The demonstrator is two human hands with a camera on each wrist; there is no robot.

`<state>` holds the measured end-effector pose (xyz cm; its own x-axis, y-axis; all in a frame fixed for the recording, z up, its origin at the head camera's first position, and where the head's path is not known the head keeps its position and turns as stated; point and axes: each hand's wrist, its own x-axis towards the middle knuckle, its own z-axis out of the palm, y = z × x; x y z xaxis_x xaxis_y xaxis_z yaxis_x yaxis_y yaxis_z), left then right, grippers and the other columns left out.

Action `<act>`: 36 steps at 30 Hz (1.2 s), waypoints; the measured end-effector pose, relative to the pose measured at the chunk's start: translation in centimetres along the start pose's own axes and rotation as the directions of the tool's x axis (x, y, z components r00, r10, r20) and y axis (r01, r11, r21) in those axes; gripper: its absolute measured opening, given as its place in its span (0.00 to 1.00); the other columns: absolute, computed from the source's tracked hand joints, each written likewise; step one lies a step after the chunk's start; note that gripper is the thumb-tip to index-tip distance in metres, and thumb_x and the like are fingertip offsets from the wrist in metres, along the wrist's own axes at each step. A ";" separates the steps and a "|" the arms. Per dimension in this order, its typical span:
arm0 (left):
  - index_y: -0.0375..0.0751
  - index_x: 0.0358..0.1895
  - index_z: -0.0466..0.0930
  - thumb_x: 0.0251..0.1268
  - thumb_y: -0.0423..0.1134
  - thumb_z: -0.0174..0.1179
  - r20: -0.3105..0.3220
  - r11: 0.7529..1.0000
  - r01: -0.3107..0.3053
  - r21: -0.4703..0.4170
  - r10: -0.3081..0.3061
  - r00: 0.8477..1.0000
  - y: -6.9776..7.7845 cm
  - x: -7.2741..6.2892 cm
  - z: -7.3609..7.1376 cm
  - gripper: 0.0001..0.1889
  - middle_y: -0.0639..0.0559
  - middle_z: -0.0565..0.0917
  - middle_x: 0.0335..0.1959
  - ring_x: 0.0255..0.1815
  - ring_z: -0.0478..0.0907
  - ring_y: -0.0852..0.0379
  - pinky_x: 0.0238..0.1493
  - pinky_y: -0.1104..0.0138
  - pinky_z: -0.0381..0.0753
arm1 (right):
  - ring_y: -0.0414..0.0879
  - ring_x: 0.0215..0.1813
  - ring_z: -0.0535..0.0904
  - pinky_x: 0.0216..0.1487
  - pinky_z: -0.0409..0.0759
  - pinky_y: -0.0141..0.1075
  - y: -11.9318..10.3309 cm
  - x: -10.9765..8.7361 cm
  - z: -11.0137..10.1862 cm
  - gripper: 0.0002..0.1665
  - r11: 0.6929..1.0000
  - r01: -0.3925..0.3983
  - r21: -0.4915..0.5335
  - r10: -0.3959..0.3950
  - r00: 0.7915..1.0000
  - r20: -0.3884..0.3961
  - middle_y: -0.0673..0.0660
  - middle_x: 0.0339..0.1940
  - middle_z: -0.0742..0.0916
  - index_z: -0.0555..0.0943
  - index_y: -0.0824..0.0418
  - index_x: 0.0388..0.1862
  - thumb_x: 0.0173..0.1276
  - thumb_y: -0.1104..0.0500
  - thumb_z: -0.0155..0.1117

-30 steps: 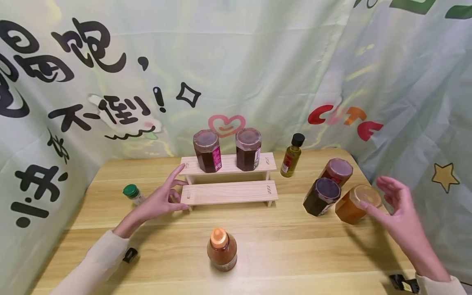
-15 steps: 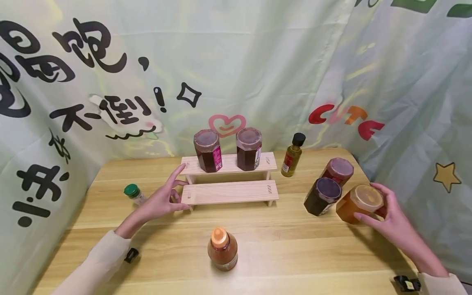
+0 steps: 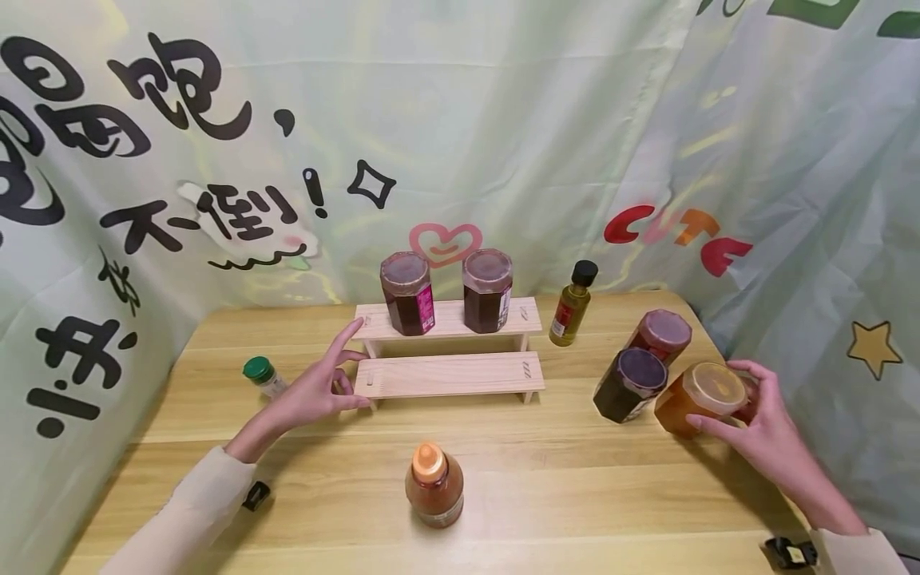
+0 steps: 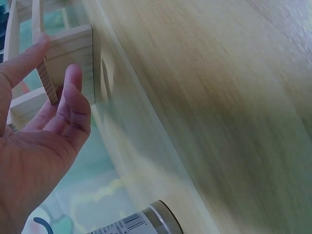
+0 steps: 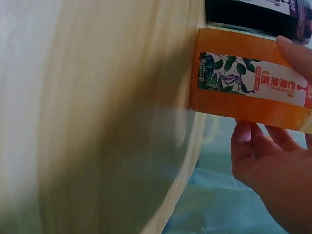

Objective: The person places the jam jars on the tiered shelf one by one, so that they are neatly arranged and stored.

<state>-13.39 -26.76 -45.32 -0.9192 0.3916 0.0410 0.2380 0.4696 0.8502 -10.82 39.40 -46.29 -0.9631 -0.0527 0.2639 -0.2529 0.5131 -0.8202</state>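
Observation:
My right hand [image 3: 765, 423] grips an orange jam jar [image 3: 679, 406] standing at the table's right side. In the right wrist view its label [image 5: 253, 80] faces the camera, with the thumb on one side and fingers on the other. Close beside it are a dark jar [image 3: 621, 391] and a reddish jar [image 3: 660, 334]. My left hand [image 3: 316, 391] holds the left end of a two-step wooden rack [image 3: 449, 375], index finger at the upper step and thumb at the lower front corner. Two dark jars, a left one [image 3: 407, 299] and a right one [image 3: 487, 295], stand on the upper step.
A sauce bottle [image 3: 434, 491] with an orange cap stands at the front middle. A black-capped oil bottle [image 3: 571, 307] is right of the rack. A green-capped shaker [image 3: 264, 377] stands behind the left forearm. Printed cloth [image 3: 532, 144] hangs around the table [image 3: 546, 487].
The right hand has moved in from beside the orange jar and its fingers have wrapped behind it. The left hand has stayed at the rack.

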 end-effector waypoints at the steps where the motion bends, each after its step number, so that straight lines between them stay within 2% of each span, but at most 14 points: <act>1: 0.63 0.92 0.34 0.59 0.26 0.81 0.000 1.000 -0.002 -0.002 0.002 1.000 0.0 0.0 0.0 0.71 0.25 0.74 0.73 0.31 0.82 0.48 0.30 0.62 0.85 | 0.24 0.50 0.81 0.48 0.78 0.19 0.0 -0.1 0.0 0.62 1.000 -0.006 -0.005 0.006 1.000 -0.007 0.34 0.55 0.79 0.55 0.49 0.79 0.59 0.81 0.79; 4: 0.61 0.92 0.34 0.59 0.26 0.81 0.002 1.000 -0.004 -0.010 0.004 1.000 0.0 0.0 0.1 0.71 0.24 0.73 0.73 0.30 0.82 0.48 0.30 0.62 0.85 | 0.24 0.50 0.80 0.48 0.78 0.18 0.0 -0.3 0.1 0.61 1.000 -0.022 -0.018 0.021 1.000 -0.020 0.33 0.55 0.79 0.55 0.47 0.79 0.60 0.80 0.80; 10: 0.65 0.92 0.35 0.60 0.27 0.82 0.006 1.000 -0.001 -0.008 0.001 1.000 0.2 0.0 0.1 0.70 0.26 0.75 0.73 0.29 0.82 0.48 0.29 0.62 0.84 | 0.26 0.47 0.82 0.42 0.80 0.20 -0.3 -0.8 0.3 0.61 0.999 -0.038 -0.015 0.038 0.998 -0.048 0.32 0.52 0.81 0.56 0.44 0.78 0.60 0.80 0.80; 17: 0.64 0.92 0.36 0.60 0.27 0.82 0.002 1.000 0.000 0.015 0.000 1.000 0.1 0.1 0.2 0.70 0.27 0.76 0.72 0.29 0.81 0.48 0.28 0.63 0.83 | 0.27 0.46 0.84 0.41 0.81 0.22 -1.7 -1.0 0.0 0.61 1.000 -0.022 0.009 0.022 0.997 -0.074 0.31 0.53 0.84 0.56 0.44 0.78 0.60 0.80 0.79; 21: 0.65 0.92 0.36 0.60 0.28 0.82 -0.003 1.000 0.000 0.022 0.000 1.000 0.0 0.0 0.1 0.70 0.27 0.76 0.72 0.28 0.81 0.48 0.27 0.62 0.84 | 0.27 0.46 0.83 0.41 0.80 0.21 -2.4 -0.9 -0.2 0.60 0.999 -0.039 0.002 0.039 0.994 -0.103 0.29 0.53 0.84 0.56 0.46 0.78 0.60 0.79 0.80; 24: 0.65 0.92 0.35 0.60 0.28 0.82 -0.004 1.000 0.001 0.019 -0.001 1.000 -0.1 -0.1 0.1 0.70 0.27 0.76 0.73 0.27 0.81 0.48 0.26 0.61 0.84 | 0.28 0.45 0.83 0.40 0.80 0.21 -3.0 -0.8 -0.4 0.60 0.999 -0.052 0.008 0.053 0.992 -0.111 0.29 0.53 0.85 0.56 0.44 0.77 0.60 0.79 0.80; 36: 0.70 0.91 0.35 0.60 0.29 0.82 -0.008 0.999 0.026 0.025 -0.026 1.000 -0.2 -0.2 0.1 0.71 0.29 0.76 0.74 0.27 0.82 0.47 0.26 0.61 0.84 | 0.31 0.41 0.81 0.40 0.77 0.20 -5.4 -0.4 -1.0 0.59 0.999 -0.037 -0.039 0.030 0.985 -0.169 0.31 0.51 0.85 0.59 0.42 0.76 0.59 0.77 0.82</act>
<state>-13.28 -26.89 -45.57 -0.9275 0.3730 0.0230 0.2215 0.4993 0.8376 -8.95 37.47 -41.45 -0.9407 0.1082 0.3215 -0.2135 0.5477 -0.8090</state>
